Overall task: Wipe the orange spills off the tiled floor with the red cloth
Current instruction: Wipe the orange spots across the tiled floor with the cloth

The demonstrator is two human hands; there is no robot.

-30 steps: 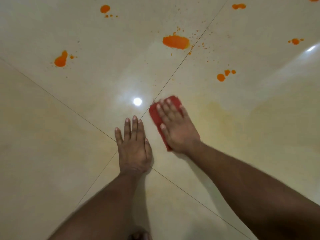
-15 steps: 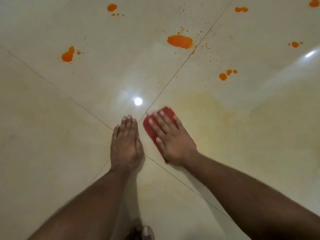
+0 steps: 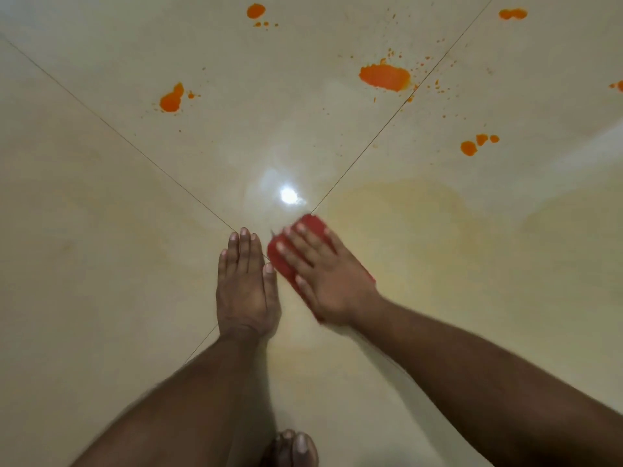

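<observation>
Head view: the red cloth point(image 3: 312, 227) is pressed under the flat, spread right hand point(image 3: 323, 274), left hand point(image 3: 246, 284) laid flat alongside; the orange spills point(image 3: 384, 77) at 12 o'clock risk being smeared into a film on the tiled floor point(image 3: 101, 230).

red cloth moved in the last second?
Yes. The red cloth slid toward the person, from the grout line beyond the tile junction to level with it.

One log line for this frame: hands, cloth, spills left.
left hand flat on floor | right hand pressing red cloth | orange spills unwiped
</observation>
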